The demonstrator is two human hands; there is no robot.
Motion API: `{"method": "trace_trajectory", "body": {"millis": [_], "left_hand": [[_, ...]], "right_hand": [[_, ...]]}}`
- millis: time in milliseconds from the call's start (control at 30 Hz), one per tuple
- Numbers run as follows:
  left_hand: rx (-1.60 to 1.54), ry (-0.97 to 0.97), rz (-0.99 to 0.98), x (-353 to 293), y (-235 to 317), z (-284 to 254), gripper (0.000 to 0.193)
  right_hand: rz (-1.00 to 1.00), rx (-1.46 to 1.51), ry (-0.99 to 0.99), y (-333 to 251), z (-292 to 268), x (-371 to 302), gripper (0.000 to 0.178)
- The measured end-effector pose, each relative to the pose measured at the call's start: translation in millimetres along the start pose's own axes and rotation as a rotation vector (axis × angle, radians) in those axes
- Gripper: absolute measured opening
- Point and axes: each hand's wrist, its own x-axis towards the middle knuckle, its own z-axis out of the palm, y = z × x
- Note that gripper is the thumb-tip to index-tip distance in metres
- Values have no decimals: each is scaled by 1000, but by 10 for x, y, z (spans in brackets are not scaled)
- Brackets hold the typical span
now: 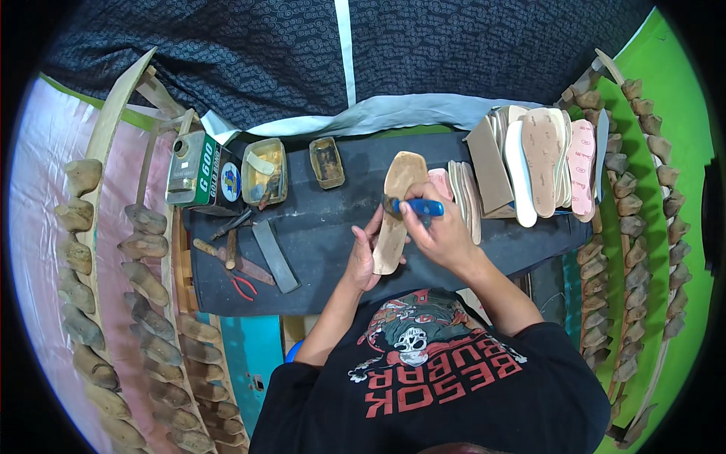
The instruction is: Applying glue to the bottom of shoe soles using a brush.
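Observation:
My left hand grips the lower end of a tan shoe insole, with the thumb at its edge and the fingers passing behind it. The insole is held up above the dark table, its rounded end pointing away from me. In my right hand is a blue-handled brush, its brown head against the insole's middle. My right fingers are closed round the handle. Just behind the right hand, several insoles stand in a row, the closest one pink.
At the back right, a cardboard box borders more upright insoles. To the left stand a green can, a yellowish tub and a smaller tub. Red-handled pliers and a grey sharpening stone lie nearby. Racks of wooden shoe lasts flank the table.

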Motion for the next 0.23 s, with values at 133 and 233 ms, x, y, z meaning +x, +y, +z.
{"method": "trace_trajectory", "body": {"millis": [133,233], "left_hand": [[-88,57,0,40,48,73,102],[-144,36,25,29,24,47,104]], "right_hand": [[-2,-4,-45,-47,25,-137,18],[26,-14,63,66,-19,-28,18]]}}
